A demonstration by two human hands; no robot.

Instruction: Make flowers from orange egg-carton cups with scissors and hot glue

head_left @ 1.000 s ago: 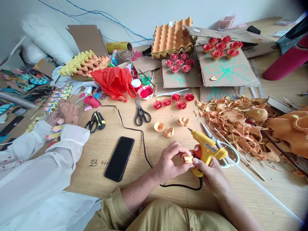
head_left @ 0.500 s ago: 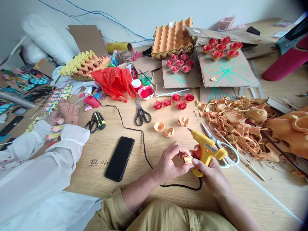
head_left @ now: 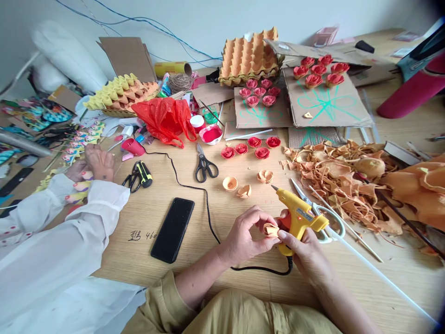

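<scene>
Between the fingertips of my left hand (head_left: pixel 245 234) is a small orange paper-pulp piece (head_left: pixel 270 230), curled like a bud. My right hand (head_left: pixel 306 250) is wrapped round a yellow glue gun (head_left: pixel 295 213), and its thumb touches the curled piece too. The gun's nozzle points up and left, a glue stick (head_left: pixel 378 273) trailing from its back. Beyond my hands lie an orange cup piece (head_left: pixel 230 183), a loose petal piece (head_left: pixel 244 191) and a layered orange flower (head_left: pixel 264 176). Several red flowers (head_left: pixel 262 152) sit farther back.
A black phone (head_left: pixel 173 230), black scissors (head_left: pixel 206 166) and the gun's cord (head_left: pixel 208 208) lie to the left. Pale-handled scissors (head_left: pixel 330 218) and orange scraps (head_left: pixel 327 181) are on the right. At the far left, another person's hands (head_left: pixel 99 162) work over the table.
</scene>
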